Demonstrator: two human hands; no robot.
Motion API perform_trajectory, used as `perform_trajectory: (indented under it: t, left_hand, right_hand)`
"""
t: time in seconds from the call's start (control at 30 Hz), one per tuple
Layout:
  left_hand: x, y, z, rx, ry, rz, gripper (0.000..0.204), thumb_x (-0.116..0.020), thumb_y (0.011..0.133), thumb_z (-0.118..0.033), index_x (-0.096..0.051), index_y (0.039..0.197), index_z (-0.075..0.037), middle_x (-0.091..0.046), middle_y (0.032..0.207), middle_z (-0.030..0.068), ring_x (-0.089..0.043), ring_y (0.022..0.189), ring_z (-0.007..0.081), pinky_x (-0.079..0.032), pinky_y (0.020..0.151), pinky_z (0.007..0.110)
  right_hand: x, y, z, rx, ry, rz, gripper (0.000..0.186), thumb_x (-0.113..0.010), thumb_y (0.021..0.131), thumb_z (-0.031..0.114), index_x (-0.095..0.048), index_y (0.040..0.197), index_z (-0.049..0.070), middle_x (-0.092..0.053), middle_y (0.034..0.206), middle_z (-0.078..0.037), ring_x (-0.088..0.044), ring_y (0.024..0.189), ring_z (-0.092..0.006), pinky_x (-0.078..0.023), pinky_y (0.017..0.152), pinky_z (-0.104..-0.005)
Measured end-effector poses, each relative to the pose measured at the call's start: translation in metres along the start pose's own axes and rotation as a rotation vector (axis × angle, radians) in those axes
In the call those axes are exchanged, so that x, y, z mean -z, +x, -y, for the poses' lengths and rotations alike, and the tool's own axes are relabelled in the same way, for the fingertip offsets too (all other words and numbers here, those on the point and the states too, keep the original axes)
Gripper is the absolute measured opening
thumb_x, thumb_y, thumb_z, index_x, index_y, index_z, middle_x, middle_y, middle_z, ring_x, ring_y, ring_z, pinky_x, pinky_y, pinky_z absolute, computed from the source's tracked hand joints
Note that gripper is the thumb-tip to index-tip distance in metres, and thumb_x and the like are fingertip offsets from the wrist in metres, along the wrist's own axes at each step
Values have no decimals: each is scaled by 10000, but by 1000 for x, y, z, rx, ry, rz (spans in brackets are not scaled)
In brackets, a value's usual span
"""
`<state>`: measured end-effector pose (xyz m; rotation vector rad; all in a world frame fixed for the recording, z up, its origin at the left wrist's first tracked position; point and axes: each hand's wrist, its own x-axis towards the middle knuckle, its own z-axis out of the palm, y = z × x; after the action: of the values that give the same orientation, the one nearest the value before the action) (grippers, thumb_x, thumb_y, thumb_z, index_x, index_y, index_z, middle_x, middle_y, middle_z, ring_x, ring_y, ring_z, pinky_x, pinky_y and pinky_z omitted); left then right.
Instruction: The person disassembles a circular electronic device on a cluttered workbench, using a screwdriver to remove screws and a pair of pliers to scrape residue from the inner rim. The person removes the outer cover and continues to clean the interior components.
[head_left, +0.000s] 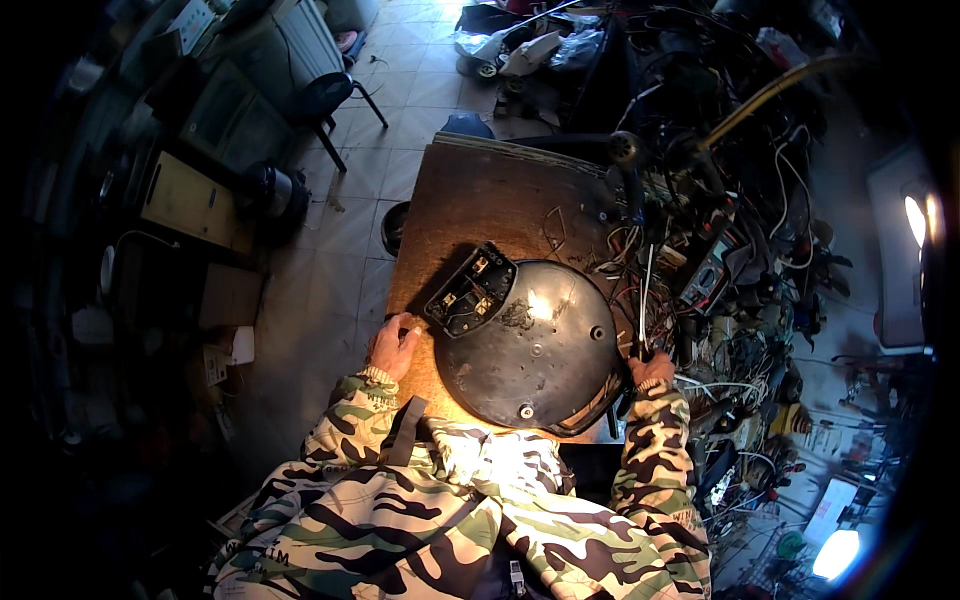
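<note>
Disc (515,365) looks stiff, probably slick; I'd take its rim. Left hand (394,346): fingers curled, contents unclear. Right hand (653,370): grip, I can't tell.

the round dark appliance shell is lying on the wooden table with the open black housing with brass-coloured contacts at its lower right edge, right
Not quite: the head view shows the open black housing at the upper left edge of the round dark appliance shell, which is lying on the wooden table.
</note>
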<state>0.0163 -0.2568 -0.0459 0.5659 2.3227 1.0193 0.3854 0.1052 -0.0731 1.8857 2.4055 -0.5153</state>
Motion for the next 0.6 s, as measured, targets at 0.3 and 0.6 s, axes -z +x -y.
perform_trajectory:
  t: [0.3, 0.6]
  left_hand:
    - [-20, 38, -13, -86, -237, -60, 477, -537, 973, -363, -585, 1234, 33, -642, 1181, 227, -634, 1067, 353, -485, 927, 406]
    - [-32, 68, -38, -61, -221, 128, 506, -458, 995, -436, -591, 1253, -22, -670, 1069, 237, -626, 1040, 403, -473, 900, 443]
  right_hand:
    - [141, -96, 91, 168, 315, -35, 252, -697, 810, 133, -594, 976, -26, -640, 721, -102, -581, 627, -156, -474, 596, -320]
    - [114, -137, 238, 693, 149, 167, 364, -712, 823, 73, -641, 1174, 8, -704, 928, -171, -691, 767, -312, -551, 702, -350]
